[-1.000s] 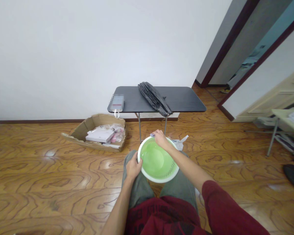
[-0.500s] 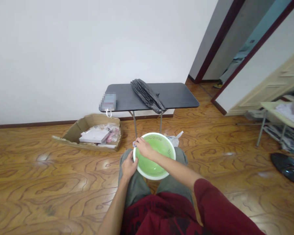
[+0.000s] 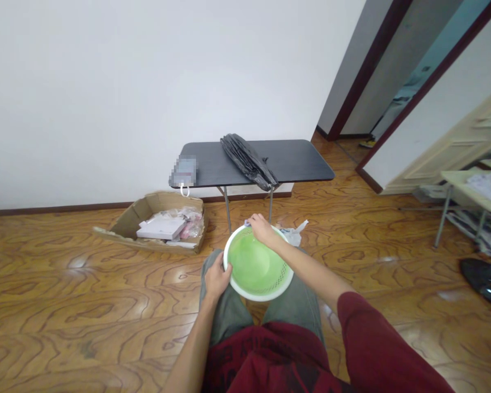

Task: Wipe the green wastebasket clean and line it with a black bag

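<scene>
At the lower centre of the frame, a green basket (image 3: 251, 266) with a white edge is held over the person's legs (image 3: 229, 315). The left hand (image 3: 217, 278) grips its left side; the right hand (image 3: 263, 228) grasps a small purple cloth (image 3: 247, 222) at the far edge. Above, a black bag (image 3: 249, 161) lies across the tabletop (image 3: 298, 161).

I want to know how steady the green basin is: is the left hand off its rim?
No, the left hand grips the left side of the basin, with its thumb over the white rim.
</scene>
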Action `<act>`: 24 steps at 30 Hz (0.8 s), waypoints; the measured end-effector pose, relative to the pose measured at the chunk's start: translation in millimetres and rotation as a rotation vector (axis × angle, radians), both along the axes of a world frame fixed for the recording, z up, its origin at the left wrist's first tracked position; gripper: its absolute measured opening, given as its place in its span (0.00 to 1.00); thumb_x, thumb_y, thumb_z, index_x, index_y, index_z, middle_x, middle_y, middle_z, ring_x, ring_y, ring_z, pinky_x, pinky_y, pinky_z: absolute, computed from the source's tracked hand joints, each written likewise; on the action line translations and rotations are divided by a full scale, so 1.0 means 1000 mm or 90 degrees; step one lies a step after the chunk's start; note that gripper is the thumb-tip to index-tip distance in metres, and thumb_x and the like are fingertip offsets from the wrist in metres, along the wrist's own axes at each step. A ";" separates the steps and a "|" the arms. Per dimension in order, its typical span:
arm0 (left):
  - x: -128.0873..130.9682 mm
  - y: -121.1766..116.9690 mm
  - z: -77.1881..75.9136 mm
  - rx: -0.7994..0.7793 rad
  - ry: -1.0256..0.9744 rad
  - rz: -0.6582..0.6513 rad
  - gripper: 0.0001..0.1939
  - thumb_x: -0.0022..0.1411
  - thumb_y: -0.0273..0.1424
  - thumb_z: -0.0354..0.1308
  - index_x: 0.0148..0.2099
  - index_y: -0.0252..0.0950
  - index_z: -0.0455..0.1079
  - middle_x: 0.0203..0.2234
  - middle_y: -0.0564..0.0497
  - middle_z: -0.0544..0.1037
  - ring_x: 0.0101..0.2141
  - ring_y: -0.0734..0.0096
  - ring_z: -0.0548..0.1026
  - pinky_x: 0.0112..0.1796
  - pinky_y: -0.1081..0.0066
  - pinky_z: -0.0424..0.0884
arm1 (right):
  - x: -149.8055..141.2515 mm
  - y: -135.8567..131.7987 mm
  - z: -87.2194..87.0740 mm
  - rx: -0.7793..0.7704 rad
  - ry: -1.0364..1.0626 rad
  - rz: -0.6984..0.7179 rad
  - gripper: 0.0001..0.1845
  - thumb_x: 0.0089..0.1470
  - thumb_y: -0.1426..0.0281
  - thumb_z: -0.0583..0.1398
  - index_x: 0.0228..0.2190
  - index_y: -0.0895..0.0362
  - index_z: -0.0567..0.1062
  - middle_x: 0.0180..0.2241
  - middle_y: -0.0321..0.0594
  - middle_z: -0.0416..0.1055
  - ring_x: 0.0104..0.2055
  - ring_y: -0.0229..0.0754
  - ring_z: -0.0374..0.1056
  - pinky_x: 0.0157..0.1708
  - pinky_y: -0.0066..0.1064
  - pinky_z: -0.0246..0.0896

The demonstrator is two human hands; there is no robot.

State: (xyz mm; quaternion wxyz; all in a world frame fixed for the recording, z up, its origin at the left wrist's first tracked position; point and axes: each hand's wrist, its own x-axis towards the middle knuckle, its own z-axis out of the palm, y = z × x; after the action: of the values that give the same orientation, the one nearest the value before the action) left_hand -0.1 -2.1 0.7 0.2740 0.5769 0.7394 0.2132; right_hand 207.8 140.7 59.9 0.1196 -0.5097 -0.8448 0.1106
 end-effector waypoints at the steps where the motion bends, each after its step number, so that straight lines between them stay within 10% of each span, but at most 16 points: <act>1: 0.000 0.000 0.000 0.003 -0.001 0.001 0.25 0.69 0.37 0.54 0.66 0.42 0.68 0.41 0.50 0.84 0.41 0.63 0.81 0.41 0.71 0.71 | 0.011 0.002 -0.001 -0.003 0.000 -0.013 0.23 0.61 0.86 0.51 0.49 0.61 0.79 0.49 0.51 0.72 0.52 0.47 0.61 0.54 0.35 0.59; 15: 0.002 0.002 0.003 -0.022 0.040 0.006 0.26 0.69 0.40 0.54 0.67 0.44 0.67 0.37 0.50 0.84 0.39 0.61 0.81 0.39 0.71 0.70 | 0.128 -0.065 -0.030 -0.020 0.030 -0.136 0.20 0.63 0.80 0.53 0.49 0.60 0.80 0.48 0.48 0.75 0.53 0.43 0.67 0.59 0.35 0.59; 24: 0.004 0.000 0.003 -0.008 0.033 0.017 0.27 0.68 0.41 0.54 0.67 0.44 0.68 0.36 0.51 0.84 0.40 0.60 0.81 0.41 0.70 0.71 | 0.129 -0.136 -0.015 -0.060 -0.175 -0.057 0.21 0.62 0.83 0.52 0.45 0.59 0.82 0.48 0.53 0.74 0.53 0.52 0.66 0.51 0.37 0.64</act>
State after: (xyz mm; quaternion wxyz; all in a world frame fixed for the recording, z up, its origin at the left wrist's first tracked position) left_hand 3.4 -2.5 3.5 0.2556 0.5706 0.7552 0.1969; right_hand 336.3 4.4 44.8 -0.0167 -0.5620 -0.8236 0.0740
